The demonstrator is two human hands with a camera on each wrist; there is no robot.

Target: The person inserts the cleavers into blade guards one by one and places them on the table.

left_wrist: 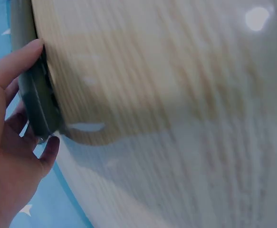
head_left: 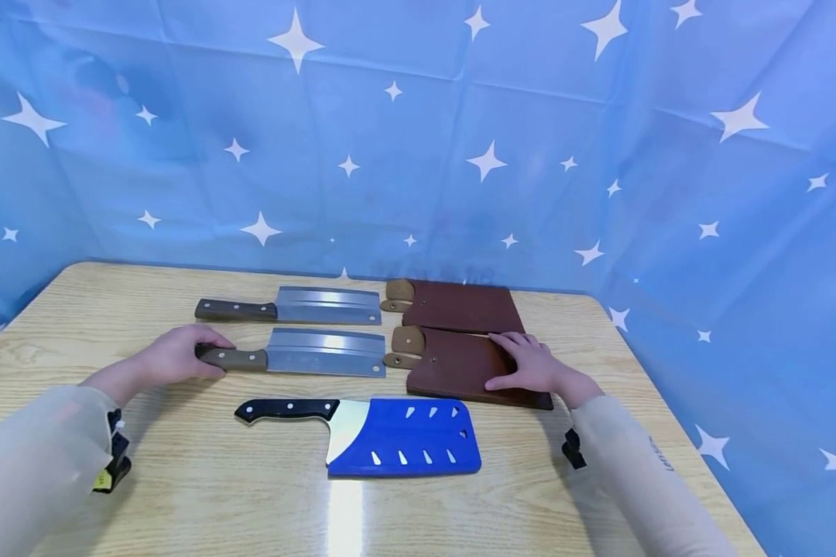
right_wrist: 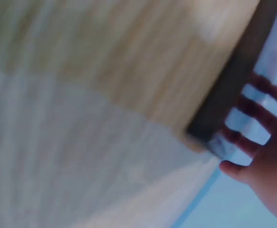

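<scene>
My left hand is at the butt of a wooden-handled cleaver, thumb and fingers on either side of the handle. The blade points right and lies flat on the table. Over the right half of the nearer brown leather sheath is my right hand, fingers spread along its top and thumb apart toward the near side. In the right wrist view this hand shows spread fingers at the sheath's dark edge; the finger pads are partly hidden.
A matching cleaver and a second leather sheath lie behind. In front rests a black-handled cleaver with a blue blade cover. The wooden table ends at a blue star-patterned cloth.
</scene>
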